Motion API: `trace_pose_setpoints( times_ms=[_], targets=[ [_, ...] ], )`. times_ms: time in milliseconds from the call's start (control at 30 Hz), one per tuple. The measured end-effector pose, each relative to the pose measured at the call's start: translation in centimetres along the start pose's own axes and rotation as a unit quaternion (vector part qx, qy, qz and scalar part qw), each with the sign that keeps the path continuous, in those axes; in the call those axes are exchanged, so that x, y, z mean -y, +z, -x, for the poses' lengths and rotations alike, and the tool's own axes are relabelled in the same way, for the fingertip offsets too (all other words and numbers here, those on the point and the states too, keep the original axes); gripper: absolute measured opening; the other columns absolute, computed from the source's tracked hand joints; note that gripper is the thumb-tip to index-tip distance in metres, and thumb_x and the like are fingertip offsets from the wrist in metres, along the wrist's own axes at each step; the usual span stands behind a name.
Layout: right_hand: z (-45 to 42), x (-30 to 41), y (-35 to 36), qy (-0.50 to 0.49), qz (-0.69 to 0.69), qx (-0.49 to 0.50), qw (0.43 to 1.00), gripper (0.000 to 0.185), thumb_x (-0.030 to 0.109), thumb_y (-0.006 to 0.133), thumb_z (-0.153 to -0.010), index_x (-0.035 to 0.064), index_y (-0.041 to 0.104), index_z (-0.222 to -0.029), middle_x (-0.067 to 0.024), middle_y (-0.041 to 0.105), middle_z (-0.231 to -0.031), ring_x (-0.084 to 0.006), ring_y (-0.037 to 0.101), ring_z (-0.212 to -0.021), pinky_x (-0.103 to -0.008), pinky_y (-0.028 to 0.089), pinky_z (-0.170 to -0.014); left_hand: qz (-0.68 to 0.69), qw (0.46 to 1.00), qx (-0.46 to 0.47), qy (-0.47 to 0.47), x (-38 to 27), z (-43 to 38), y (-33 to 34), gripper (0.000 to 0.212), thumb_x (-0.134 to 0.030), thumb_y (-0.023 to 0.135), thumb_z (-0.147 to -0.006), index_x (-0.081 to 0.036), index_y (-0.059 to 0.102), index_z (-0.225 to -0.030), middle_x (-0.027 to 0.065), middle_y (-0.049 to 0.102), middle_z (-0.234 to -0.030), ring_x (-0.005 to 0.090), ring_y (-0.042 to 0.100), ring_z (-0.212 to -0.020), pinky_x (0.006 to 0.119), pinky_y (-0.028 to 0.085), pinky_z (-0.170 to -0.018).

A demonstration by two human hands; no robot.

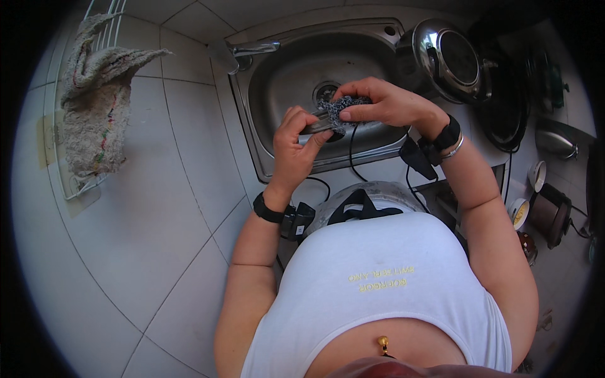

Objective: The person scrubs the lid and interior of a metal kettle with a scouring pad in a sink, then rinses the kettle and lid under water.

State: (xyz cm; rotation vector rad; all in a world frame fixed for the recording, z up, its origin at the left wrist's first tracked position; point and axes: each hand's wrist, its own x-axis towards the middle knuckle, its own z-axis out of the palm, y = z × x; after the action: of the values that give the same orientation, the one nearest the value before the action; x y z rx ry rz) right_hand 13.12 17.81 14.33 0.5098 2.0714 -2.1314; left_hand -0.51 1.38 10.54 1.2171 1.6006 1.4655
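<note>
Over the stainless steel sink (283,80), my left hand (298,137) pinches the end of a flat metal utensil (317,124), perhaps a handle; what kind it is cannot be told. My right hand (373,101) grips a dark grey scouring pad (344,109), which is wrapped around the other part of the utensil and hides it. The drain (326,90) lies just beyond the pad. A black strap with a small box sits on each wrist, with dark cables hanging near the sink's front edge.
A chrome faucet (250,49) stands at the sink's left corner. Right of the sink is a lidded metal pot (456,56). A worn towel (99,104) hangs from a white wire rack on the tiled wall at left. Small bowls (520,212) are at far right.
</note>
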Motion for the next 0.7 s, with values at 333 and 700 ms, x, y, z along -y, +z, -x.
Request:
trace_pose_setpoints(
  times_ms=[333, 700],
  targets=[
    [0.2, -0.9, -1.0, 0.017, 0.117, -0.018, 0.993, 0.022, 0.018, 0.063, -0.080, -0.0011, 0.061, -0.091, -0.0044, 0.053, -0.065, -0.0098, 0.045, -0.059, -0.0248, 0.036, -0.054, -0.051, 0.998, -0.019, 0.009, -0.2, 0.5, -0.1, 0.020, -0.006, 0.067, -0.071, 0.001, 0.051, -0.079, 0.0062, 0.043, -0.075, 0.0168, 0.044, -0.071, 0.025, 0.036, -0.063],
    [0.7, -1.1, -0.7, 0.028, -0.076, -0.027, 0.996, 0.022, 0.023, 0.064, -0.080, 0.0035, 0.062, -0.091, 0.0004, 0.057, -0.075, -0.0066, 0.050, -0.068, -0.0210, 0.038, -0.060, -0.013, 0.999, 0.014, 0.035, -1.5, -0.7, -0.8, 0.024, -0.011, 0.069, -0.071, 0.001, 0.052, -0.081, 0.0081, 0.049, -0.075, 0.0223, 0.047, -0.074, 0.032, 0.037, -0.065]
  ],
)
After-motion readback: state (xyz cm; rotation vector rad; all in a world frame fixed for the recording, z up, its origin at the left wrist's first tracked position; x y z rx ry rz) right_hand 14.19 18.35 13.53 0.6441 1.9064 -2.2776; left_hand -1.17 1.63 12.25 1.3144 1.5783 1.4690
